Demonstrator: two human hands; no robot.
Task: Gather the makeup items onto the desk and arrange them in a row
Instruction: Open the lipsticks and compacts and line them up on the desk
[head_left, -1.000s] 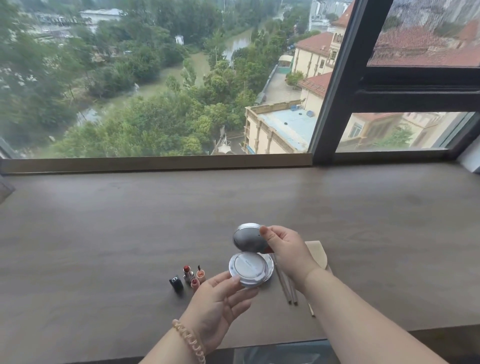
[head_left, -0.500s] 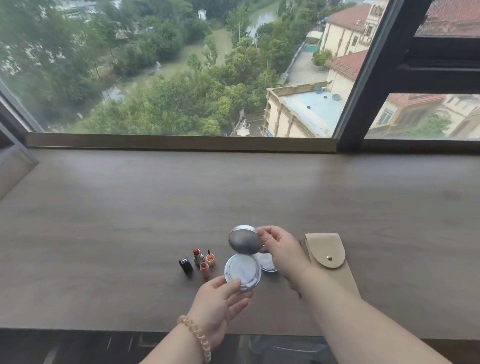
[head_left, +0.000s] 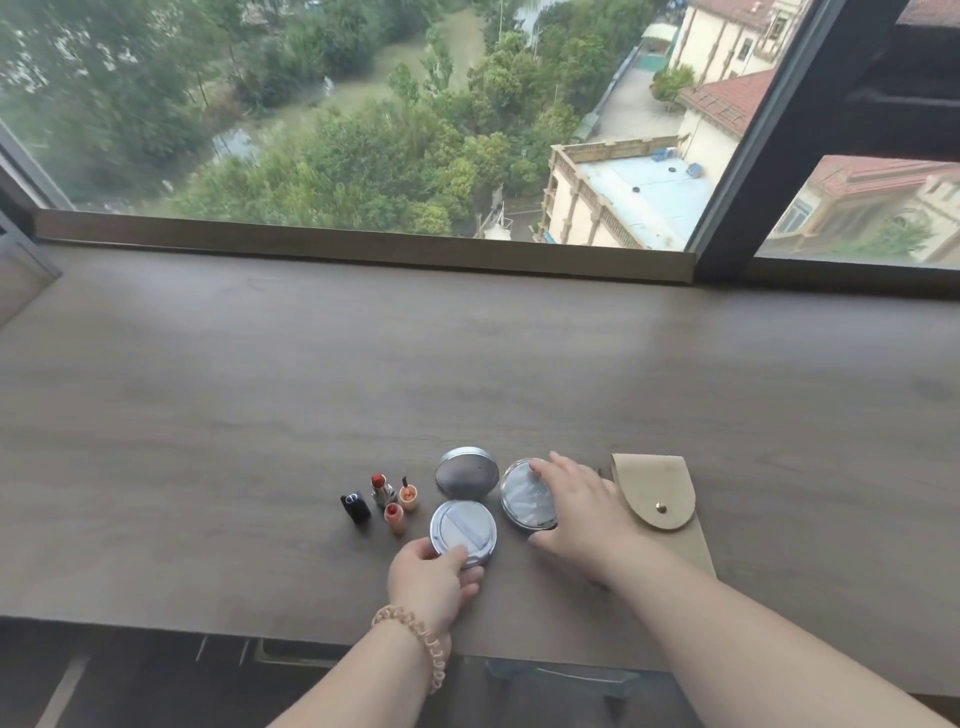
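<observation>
Left hand (head_left: 434, 577): thumb and fingers curl round the near rim of the open compact (head_left: 462, 531). It sits flat on the desk (head_left: 519, 364) with its mirror lid (head_left: 466, 473) standing up at the far side.
Right hand (head_left: 584, 512): arched over the round case (head_left: 522, 499) just right of the compact, fingers spread across its top and thumb hooked at its near edge. I have hold of it, and it looks slightly tipped (I cannot tell whether its far edge rests on the desk).
Feel of the two rounds: I judge them light, rigid and smooth-sided, so likely to slide out of a loose pinch. The mirror and hinge are probably the fragile parts.
Where I'd hold: across the rim from opposite sides and low on the base, never by the raised lid.
Small items: the uncapped lipstick (head_left: 382, 488) stands just left of the compact, with its black cap (head_left: 356, 506) and two little orange pots (head_left: 409, 496) close around it. They look light and easy to tip, best pinched at the body, and the bare lipstick tip would smear.
Beige pouch (head_left: 657, 493): soft and flat, lying just right of my right hand.
Row so far: a cluster rather than a line, all near the desk's front edge.
</observation>
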